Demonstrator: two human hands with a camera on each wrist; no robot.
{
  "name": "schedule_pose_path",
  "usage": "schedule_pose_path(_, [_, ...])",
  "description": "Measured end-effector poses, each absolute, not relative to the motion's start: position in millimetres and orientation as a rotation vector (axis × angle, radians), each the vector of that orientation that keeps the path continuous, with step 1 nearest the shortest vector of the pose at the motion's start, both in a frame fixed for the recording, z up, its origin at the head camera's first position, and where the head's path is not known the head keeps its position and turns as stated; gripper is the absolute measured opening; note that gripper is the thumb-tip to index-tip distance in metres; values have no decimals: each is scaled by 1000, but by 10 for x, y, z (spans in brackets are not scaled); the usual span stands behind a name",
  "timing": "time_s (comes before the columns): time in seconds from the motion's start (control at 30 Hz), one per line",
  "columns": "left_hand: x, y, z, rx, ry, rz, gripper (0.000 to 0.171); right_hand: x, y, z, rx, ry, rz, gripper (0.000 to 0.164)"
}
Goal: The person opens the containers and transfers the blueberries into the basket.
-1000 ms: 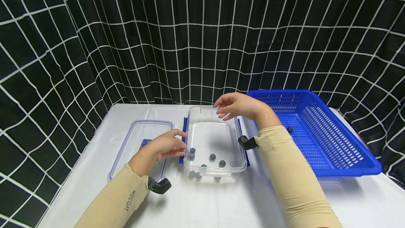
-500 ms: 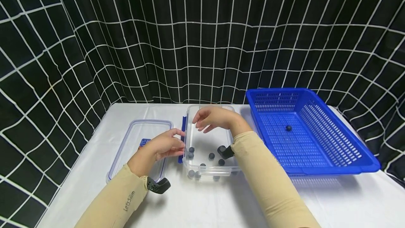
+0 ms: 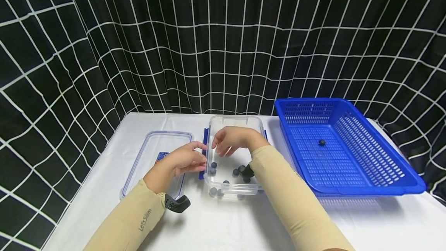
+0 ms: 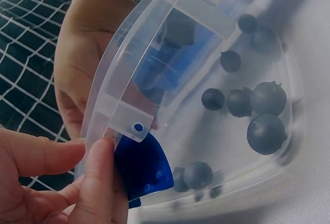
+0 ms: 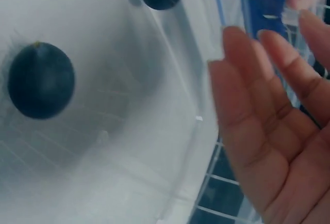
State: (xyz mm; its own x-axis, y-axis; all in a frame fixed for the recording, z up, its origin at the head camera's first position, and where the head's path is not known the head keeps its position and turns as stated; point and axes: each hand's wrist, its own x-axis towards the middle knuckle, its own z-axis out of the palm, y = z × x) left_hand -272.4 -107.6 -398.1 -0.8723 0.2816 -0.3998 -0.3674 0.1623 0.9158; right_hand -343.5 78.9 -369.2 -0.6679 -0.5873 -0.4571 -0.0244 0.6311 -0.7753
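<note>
Held the left arm (image 3: 129, 220) slanting in from the near left, with the left hand (image 3: 184, 160) pointing right, lightly bent at the fingers (image 4: 99, 164). Held the right arm (image 3: 292, 200) slanting in from the near right, with the right hand (image 3: 231, 139) turned left, dipping loosely curved fingers downward.
</note>
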Motion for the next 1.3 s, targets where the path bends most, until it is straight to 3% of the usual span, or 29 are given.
schedule_pose_path(1.03, [-2687,-1091,-3969,-41,1952,1767,42,-3542,639,-3897,-333,1842,-775,34])
schedule_pose_path(1.3, [-2695,-1074,-3961,-55,1954,1756,41,-3576,666,-3964,-393,1894,-837,27])
